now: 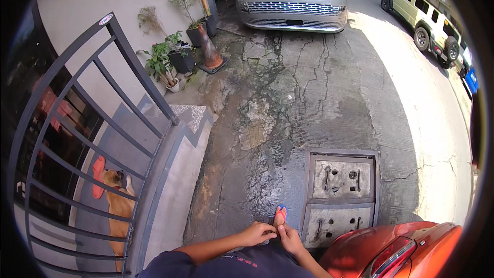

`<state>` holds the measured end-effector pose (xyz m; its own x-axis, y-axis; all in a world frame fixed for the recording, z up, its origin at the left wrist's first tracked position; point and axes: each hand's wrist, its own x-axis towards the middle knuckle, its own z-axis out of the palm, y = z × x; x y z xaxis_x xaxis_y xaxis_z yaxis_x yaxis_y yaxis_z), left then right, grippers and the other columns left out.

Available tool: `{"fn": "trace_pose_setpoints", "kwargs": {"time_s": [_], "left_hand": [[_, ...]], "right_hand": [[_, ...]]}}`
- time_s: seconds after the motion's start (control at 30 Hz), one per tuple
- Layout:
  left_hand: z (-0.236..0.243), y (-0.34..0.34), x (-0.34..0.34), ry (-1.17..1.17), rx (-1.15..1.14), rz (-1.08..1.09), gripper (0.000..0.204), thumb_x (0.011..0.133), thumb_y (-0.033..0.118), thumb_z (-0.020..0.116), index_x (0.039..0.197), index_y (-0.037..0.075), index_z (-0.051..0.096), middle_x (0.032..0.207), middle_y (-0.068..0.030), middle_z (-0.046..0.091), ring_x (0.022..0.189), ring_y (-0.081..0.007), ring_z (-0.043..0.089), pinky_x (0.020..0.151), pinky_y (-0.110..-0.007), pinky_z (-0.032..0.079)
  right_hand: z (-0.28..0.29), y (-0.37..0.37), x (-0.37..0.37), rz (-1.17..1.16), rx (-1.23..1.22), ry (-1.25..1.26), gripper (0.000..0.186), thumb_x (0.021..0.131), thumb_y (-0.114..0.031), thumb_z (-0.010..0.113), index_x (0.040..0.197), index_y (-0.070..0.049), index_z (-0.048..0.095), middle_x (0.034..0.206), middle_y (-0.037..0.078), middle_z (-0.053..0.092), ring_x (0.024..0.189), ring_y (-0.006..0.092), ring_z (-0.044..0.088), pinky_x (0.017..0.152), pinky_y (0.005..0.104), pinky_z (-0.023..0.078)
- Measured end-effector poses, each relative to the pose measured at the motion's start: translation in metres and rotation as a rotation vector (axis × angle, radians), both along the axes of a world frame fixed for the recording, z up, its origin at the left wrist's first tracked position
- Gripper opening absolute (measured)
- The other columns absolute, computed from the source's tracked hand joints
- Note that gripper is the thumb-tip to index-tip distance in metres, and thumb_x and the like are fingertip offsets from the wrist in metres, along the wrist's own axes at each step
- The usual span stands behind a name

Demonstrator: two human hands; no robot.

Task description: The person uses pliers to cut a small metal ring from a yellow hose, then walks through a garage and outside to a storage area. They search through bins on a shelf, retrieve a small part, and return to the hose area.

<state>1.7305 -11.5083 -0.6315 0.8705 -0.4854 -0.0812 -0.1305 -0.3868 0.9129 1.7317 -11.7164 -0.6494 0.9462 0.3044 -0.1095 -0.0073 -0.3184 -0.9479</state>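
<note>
My left hand (259, 233) and my right hand (290, 239) are close together in front of my dark shirt (236, 263), at the bottom middle of the head view. The left fingers are curled inward toward the right hand. On the right hand the thumb points up and the fingers are closed. Whatever either hand may hold is hidden or too small to name. Just beyond them shows my foot in a flip-flop (280, 215) with a pink strap, on wet concrete.
To the left, a dark metal railing (121, 56) borders a raised step (177, 175) where a brown dog (121, 208) lies. Ahead are an orange cone (208, 51), potted plants (181, 59) and a silver van (293, 0). Drain covers (342, 179) and a red vehicle (396, 252) are right.
</note>
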Motion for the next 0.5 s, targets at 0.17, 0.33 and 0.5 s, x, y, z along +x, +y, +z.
{"fn": "trace_pose_setpoints", "kwargs": {"time_s": [0.17,0.33,0.5], "left_hand": [[0.076,0.051,0.141,0.173,0.047,0.222,0.032,0.100,0.030,0.066,0.116,0.002,0.070,0.096,-0.0179,0.072,0.088,-0.0335,0.072,0.077,-0.043,0.055],[0.068,0.112,0.245,-0.069,0.155,0.478,0.033,0.103,0.033,0.061,0.117,0.004,0.064,0.105,-0.0176,0.071,0.093,-0.0381,0.070,0.079,-0.047,0.055],[0.065,0.188,0.349,-0.057,0.270,0.456,0.033,0.104,0.036,0.057,0.111,0.004,0.059,0.105,-0.0215,0.068,0.097,-0.0431,0.067,0.082,-0.050,0.054]], "right_hand": [[0.056,0.058,0.194,0.251,-0.148,0.176,0.043,0.110,-0.036,0.045,0.095,-0.001,0.065,0.084,0.020,0.069,0.082,0.0405,0.069,0.077,0.0458,0.052],[0.068,0.139,0.346,0.486,-0.051,0.129,0.044,0.110,-0.037,0.044,0.098,0.001,0.063,0.082,0.021,0.066,0.079,0.0361,0.066,0.075,0.0458,0.051],[0.070,0.219,0.450,0.520,-0.118,0.168,0.041,0.110,-0.036,0.044,0.097,0.000,0.059,0.079,0.021,0.063,0.075,0.0355,0.064,0.073,0.0465,0.050]]}}
